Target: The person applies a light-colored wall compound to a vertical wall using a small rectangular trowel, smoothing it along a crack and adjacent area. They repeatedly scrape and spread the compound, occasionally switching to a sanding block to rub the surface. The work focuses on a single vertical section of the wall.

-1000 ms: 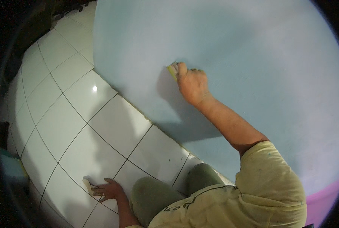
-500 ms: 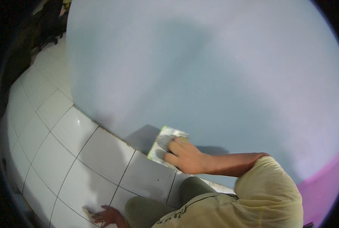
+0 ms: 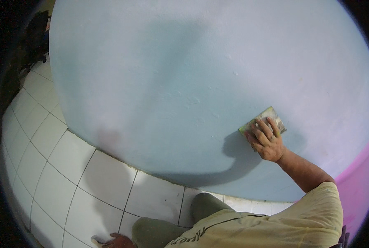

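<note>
While right hand presses sandpaper, wall looms.

Lighting: soft, even, moderately bright. Wall: pale blue, with a broad faint shadow above centre and a darker arm shadow low on it. Fisheye bending curves the wall's base; black vignette rings the frame. Slight overall softness.

We see white floor tiles with dark grout lines below; pink wall strip at right; dark furniture far upper left.
</note>
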`<state>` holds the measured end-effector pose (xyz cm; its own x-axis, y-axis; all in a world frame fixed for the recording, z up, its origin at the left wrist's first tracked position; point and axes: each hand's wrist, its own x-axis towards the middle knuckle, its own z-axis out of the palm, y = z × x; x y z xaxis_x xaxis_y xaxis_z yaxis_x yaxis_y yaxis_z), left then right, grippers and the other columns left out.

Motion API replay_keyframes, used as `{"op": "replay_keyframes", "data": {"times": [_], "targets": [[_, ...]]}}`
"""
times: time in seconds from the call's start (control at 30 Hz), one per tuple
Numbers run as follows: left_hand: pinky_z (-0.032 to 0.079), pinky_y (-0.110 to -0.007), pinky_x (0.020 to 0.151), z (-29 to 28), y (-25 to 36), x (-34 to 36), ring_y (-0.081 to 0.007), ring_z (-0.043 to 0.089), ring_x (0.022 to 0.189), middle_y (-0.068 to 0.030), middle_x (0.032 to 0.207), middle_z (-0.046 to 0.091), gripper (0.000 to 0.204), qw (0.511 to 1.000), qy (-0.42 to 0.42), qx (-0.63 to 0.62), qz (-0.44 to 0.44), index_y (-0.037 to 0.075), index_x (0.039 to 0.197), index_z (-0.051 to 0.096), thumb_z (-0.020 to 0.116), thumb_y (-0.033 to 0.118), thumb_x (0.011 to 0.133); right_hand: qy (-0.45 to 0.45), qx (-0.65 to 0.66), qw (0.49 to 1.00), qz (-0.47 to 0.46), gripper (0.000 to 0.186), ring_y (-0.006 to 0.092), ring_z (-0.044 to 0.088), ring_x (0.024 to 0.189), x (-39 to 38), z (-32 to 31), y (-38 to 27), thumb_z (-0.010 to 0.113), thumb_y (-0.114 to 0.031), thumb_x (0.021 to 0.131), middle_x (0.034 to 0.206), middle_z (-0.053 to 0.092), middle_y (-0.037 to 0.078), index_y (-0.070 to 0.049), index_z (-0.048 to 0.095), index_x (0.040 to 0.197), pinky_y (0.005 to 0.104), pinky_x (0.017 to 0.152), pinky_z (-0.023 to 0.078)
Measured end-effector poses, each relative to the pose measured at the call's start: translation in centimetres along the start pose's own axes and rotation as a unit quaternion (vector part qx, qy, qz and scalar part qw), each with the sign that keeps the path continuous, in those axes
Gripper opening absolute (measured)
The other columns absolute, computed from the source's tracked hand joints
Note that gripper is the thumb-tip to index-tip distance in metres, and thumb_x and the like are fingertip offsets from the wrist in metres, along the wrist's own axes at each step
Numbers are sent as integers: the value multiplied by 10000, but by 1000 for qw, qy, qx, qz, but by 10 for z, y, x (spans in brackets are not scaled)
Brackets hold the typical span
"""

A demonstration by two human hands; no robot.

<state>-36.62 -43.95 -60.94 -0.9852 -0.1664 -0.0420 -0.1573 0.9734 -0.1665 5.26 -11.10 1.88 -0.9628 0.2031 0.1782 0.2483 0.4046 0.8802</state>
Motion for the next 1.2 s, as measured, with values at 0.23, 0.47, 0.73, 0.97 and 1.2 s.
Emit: {"op": "replay_keyframes", "data": {"times": [0.23, 0.47, 0.73, 0.97, 1.2], "targets": [[243, -878, 974, 21, -16, 2, -547, 192, 1518, -292, 1671, 185, 964, 1000, 15, -5, -3, -53, 1620, 156, 401, 651, 1009, 84, -9, 996, 29, 438, 340, 507, 1353, 185, -25, 59, 522, -201, 923, 1297, 597, 131, -100, 672, 1322, 494, 1194, 375], [242, -845, 1028, -39, 1, -7, -478, 194, 1537, -209, 1696, 180, 883, 998, -22, 54, -37, -71, 1597, 224, 380, 595, 1038, -30, 113, 989, -89, 477, 404, 451, 1429, 80, -8, -43, 573, -231, 897, 1420, 566, 174, -84, 666, 1341, 568, 1216, 334], [185, -827, 1083, -44, -4, -4, -476, 131, 1557, -226, 1691, 190, 871, 998, -46, -17, -30, -75, 1582, 279, 349, 606, 1044, -102, 122, 950, -269, 455, 434, 496, 1360, 32, 79, -141, 630, -230, 817, 1268, 589, 217, 53, 703, 1166, 579, 1192, 383], [161, -830, 1092, -23, -14, -7, -487, 123, 1558, -217, 1700, 154, 872, 999, -10, -29, -24, -44, 1620, 175, 369, 583, 1045, -118, 112, 956, -243, 351, 387, 481, 1369, 138, 97, -204, 651, -208, 859, 1308, 590, 177, -7, 742, 1132, 562, 1224, 330], [156, -837, 1091, -42, -13, -5, -497, 120, 1553, -217, 1701, 148, 857, 999, -23, -24, -25, -35, 1621, 173, 384, 563, 1045, -94, 72, 958, -263, 328, 396, 481, 1368, 77, 72, -163, 635, -253, 851, 1304, 600, 151, -52, 781, 1065, 596, 1231, 276]]}}
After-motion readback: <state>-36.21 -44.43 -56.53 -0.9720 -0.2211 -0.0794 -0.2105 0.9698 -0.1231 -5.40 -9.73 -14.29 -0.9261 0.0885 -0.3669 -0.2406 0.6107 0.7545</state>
